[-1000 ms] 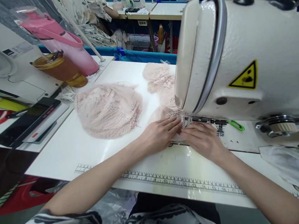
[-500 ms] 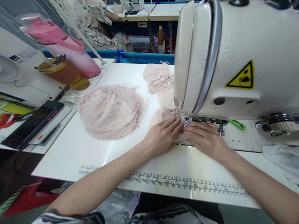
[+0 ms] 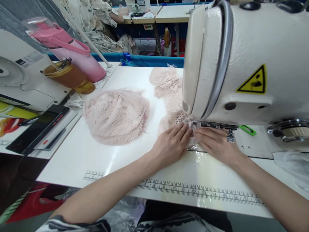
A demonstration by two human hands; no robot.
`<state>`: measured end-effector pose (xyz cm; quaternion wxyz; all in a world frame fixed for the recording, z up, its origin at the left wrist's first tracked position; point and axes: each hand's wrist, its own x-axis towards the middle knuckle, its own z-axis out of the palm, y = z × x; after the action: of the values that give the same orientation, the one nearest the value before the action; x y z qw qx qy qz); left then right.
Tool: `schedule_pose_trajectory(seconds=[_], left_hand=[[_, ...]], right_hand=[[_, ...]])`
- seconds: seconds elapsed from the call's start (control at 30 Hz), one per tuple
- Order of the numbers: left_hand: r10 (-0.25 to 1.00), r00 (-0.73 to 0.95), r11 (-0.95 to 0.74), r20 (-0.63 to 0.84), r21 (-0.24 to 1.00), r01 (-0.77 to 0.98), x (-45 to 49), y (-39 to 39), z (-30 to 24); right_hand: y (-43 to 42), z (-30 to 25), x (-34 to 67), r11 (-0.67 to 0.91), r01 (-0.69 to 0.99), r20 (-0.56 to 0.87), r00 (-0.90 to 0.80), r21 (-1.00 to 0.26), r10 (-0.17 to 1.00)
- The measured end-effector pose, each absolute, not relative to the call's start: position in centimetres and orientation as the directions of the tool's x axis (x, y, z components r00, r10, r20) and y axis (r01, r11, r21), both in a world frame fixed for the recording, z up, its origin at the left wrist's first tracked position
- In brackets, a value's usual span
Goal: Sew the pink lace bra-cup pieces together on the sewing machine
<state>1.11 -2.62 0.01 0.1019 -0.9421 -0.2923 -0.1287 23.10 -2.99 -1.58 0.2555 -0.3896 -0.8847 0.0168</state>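
Note:
A pale pink piece of lace fabric [image 3: 170, 96] runs across the white table and under the head of a sewing machine [image 3: 246, 61]. My left hand [image 3: 172, 141] lies on its near end, left of the needle area, fingers together and gripping the cloth. On the other side, my right hand [image 3: 216, 141] pinches the edge of the same lace close to the presser foot. Its fingertips are partly hidden by the metal parts of the machine. Left of my hands, a rounded heap of pink lace [image 3: 117, 116] rests apart on the table.
A ruler strip [image 3: 193, 190] runs along the front edge of the table. At left stand a pink bottle [image 3: 72, 51], a brown cup [image 3: 67, 75] and a black device [image 3: 38, 129]. A green thread snipper [image 3: 247, 130] and white cloth [image 3: 293, 166] lie right. Another person's arm [image 3: 117, 16] shows behind.
The whole view has shifted slightly, with the scene sitting a little farther right. Both hands stay on the lace by the presser foot, with hardly any movement against the machine.

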Motion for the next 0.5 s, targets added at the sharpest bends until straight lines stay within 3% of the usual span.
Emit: schedule_pose_trajectory(seconds=[0.23, 0.4, 0.5], left_hand=[[0.534, 0.786, -0.8, 0.312, -0.115, 0.589, 1.27, -2.8, 0.01], [0.557, 0.774, -0.791, 0.301, -0.094, 0.605, 1.4, -2.9, 0.03], [0.567, 0.764, -0.781, 0.307, -0.095, 0.618, 1.51, -2.87, -0.07]], right_hand=[[-3.48, -1.16, 23.03, 0.619, 0.697, 0.455, -0.447, -0.362, 0.77], [-3.45, -0.89, 23.15, 0.651, 0.703, 0.524, -0.455, -0.285, 0.72], [-3.42, -0.73, 23.01, 0.598, 0.703, 0.472, -0.407, -0.384, 0.782]])
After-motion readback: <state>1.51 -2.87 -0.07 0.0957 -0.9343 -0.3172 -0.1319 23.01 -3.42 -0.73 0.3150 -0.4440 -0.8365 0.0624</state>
